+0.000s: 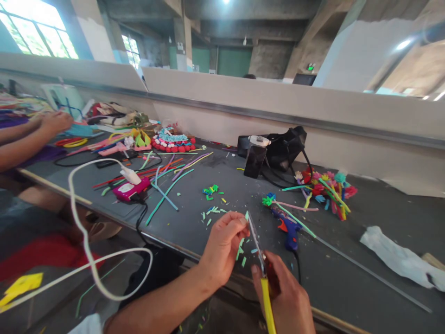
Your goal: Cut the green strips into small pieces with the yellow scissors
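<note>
My left hand (222,246) pinches a small green strip piece (246,215) between thumb and fingers above the table's front edge. My right hand (285,297) grips yellow-handled scissors (259,253), whose blades point up at the green piece. Small green and blue cuttings (212,209) lie scattered on the grey table (347,269) just beyond my hands. A blue glue gun (287,227) lies to the right of the scissors' tip.
Long coloured strips (167,178) and a pink device (131,189) with a white cable lie at left. Black bag (281,148), phone (254,161), a bundle of coloured flowers (327,188) and a white cloth (399,260) sit right. Another person's hand (52,123) works far left.
</note>
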Motion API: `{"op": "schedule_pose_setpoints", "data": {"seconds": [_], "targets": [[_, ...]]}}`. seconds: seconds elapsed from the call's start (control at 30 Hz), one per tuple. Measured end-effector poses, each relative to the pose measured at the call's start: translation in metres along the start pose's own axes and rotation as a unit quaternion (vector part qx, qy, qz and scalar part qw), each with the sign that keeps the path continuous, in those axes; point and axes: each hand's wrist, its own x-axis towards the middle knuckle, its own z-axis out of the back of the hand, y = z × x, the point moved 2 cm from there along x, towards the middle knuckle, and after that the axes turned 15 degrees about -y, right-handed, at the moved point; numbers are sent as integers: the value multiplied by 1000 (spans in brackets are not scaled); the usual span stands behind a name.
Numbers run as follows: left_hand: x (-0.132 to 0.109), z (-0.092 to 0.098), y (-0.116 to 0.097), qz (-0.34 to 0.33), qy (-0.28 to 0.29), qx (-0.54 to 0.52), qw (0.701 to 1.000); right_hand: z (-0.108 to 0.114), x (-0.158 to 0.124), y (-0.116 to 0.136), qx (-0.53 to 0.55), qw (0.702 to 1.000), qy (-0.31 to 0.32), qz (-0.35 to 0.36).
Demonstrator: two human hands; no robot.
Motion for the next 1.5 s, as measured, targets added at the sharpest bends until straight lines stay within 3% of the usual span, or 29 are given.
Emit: {"op": "schedule_pose_setpoints", "data": {"seconds": [0.2,0.63,1.13,1.4,1.5], "targets": [[-3,-1,1,-15,8,-9,1000,-1,-4,-5,-32,999,0,17],[-2,2,3,-18,9,-5,1000,-1,-2,-2,8,1000,6,13],[-1,2,3,-22,5,-3,1000,-1,-3,7,-7,993,53,-103],[-2,0,2,-27,-1,6,1000,-1,-4,-3,2,999,45,-23],[-3,0,3,-24,-1,8,1000,-1,-4,-1,15,999,29,-23]]}}
